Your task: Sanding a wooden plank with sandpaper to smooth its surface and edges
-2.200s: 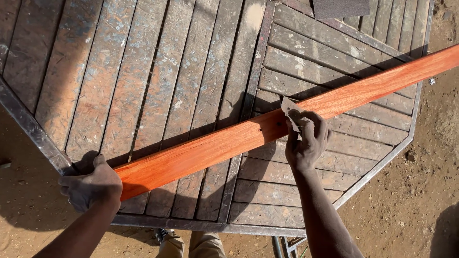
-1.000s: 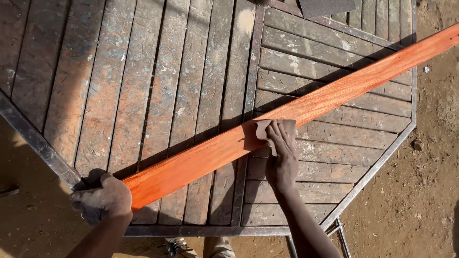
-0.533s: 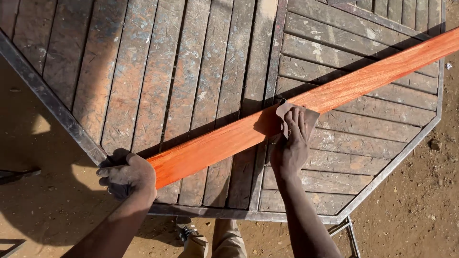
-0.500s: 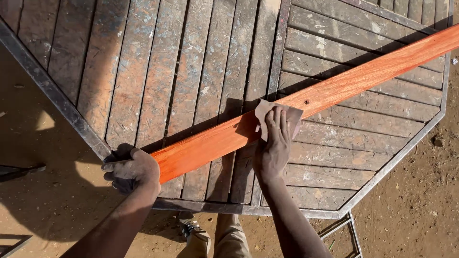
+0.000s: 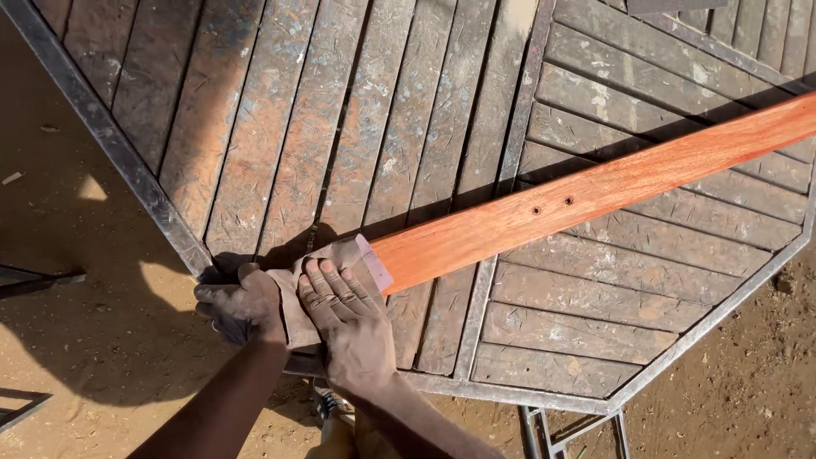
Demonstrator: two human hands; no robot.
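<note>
A long reddish-orange wooden plank [image 5: 595,191] lies slantwise across an octagonal table [image 5: 357,110] of weathered slats in a metal frame. Two small holes show near the plank's middle. My left hand [image 5: 238,302] grips the plank's near end at the table's edge. My right hand [image 5: 344,310] presses a piece of sandpaper [image 5: 361,259] flat onto the same end, right beside my left hand. The sandpaper hides the tip of the plank.
Sandy ground [image 5: 76,297] surrounds the table on the left and bottom right. A metal rod [image 5: 38,280] lies on the sand at the left. Part of a metal stand [image 5: 569,433] shows under the table's near edge. My foot [image 5: 327,408] is below.
My right hand has slid the sandpaper down the plank from its middle to the near end, beside my left hand. The view has shifted closer.
</note>
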